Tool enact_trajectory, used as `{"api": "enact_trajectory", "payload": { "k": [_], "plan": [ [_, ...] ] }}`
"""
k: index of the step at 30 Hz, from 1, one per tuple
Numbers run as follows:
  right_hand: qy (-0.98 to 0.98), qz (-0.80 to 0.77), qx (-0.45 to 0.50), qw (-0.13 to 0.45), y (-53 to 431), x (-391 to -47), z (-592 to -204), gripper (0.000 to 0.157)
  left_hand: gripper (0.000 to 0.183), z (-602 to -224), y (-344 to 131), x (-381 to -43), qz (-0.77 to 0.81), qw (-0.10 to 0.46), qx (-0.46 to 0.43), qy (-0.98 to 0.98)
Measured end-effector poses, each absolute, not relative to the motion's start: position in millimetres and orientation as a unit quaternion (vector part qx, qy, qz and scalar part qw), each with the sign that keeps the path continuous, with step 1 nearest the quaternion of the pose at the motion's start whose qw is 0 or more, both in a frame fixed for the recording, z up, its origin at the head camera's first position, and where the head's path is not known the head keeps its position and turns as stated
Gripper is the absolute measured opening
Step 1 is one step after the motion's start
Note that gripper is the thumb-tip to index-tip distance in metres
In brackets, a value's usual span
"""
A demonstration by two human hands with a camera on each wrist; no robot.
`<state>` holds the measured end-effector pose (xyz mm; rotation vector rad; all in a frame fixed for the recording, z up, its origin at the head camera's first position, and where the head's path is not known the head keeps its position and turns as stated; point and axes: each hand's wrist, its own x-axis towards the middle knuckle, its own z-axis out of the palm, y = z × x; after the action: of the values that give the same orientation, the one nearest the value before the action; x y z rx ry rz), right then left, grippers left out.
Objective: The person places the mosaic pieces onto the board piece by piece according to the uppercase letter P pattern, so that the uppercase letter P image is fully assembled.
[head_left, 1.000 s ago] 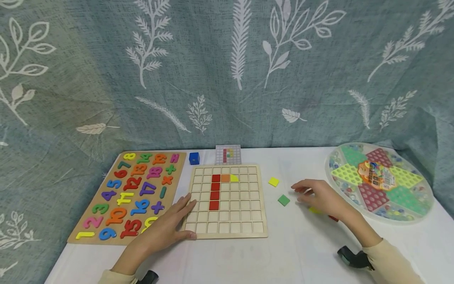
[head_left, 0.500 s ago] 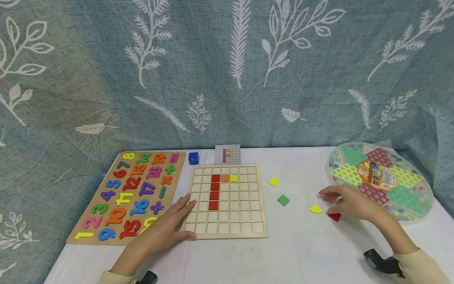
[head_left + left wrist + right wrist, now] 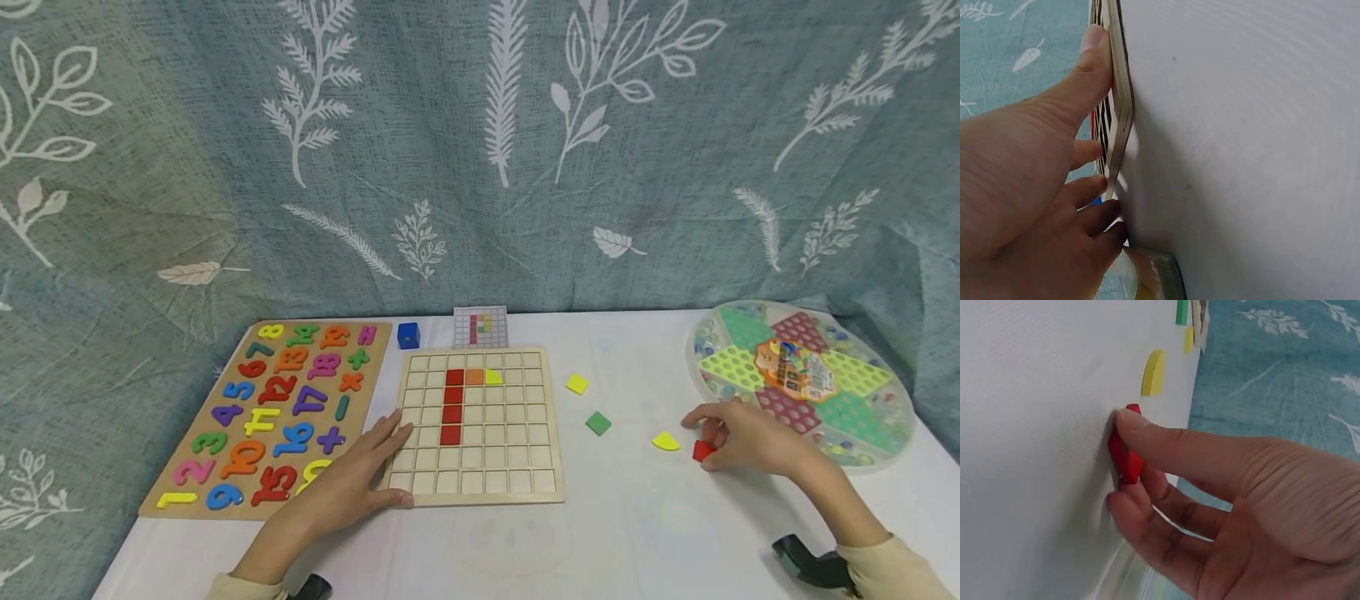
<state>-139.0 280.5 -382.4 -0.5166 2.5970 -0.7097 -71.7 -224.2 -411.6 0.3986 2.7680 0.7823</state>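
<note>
My left hand (image 3: pixel 358 477) rests at the near left corner of a wooden grid board (image 3: pixel 498 458), fingers along its left side and thumb at the front edge. In the board sit a column of red square tiles (image 3: pixel 452 414), an orange tile (image 3: pixel 475 377) and a yellow quarter-round tile (image 3: pixel 492 377). On the right, my right hand (image 3: pixel 753 440) pinches a small red tile (image 3: pixel 1127 459) just over the white cloth; the thumb covers part of it in the right wrist view. A yellow quarter-round tile (image 3: pixel 665 442) lies just left of that hand.
A green square (image 3: pixel 598 423) and a yellow square (image 3: pixel 577 384) lie right of the board. Behind it stands a small pattern card (image 3: pixel 481 327) beside a blue cube (image 3: pixel 408 336). A number puzzle board (image 3: pixel 300 400) flanks the left, a round marble game board (image 3: pixel 802 383) the right.
My right hand has moved right and toward me, away from the green square, and has taken hold of the red tile. The left hand has stayed at the board's corner.
</note>
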Motion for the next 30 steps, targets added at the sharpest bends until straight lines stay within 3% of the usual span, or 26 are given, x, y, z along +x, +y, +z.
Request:
{"api": "enact_trajectory", "payload": {
  "k": [16, 24, 30],
  "plan": [
    [0.907, -0.299, -0.259, 0.144, 280, -141, -390, 0.035, 0.093, -409, -224, -70, 0.271, 0.120, 0.139, 0.945],
    [0.902, -0.295, -0.272, 0.162, 277, -144, -382, 0.035, 0.093, -408, -223, -72, 0.268, 0.122, 0.138, 0.946],
    [0.908, -0.281, -0.276, 0.143, 267, -149, -377, 0.033, 0.094, -409, -223, -72, 0.269, 0.128, 0.127, 0.946]
  ]
}}
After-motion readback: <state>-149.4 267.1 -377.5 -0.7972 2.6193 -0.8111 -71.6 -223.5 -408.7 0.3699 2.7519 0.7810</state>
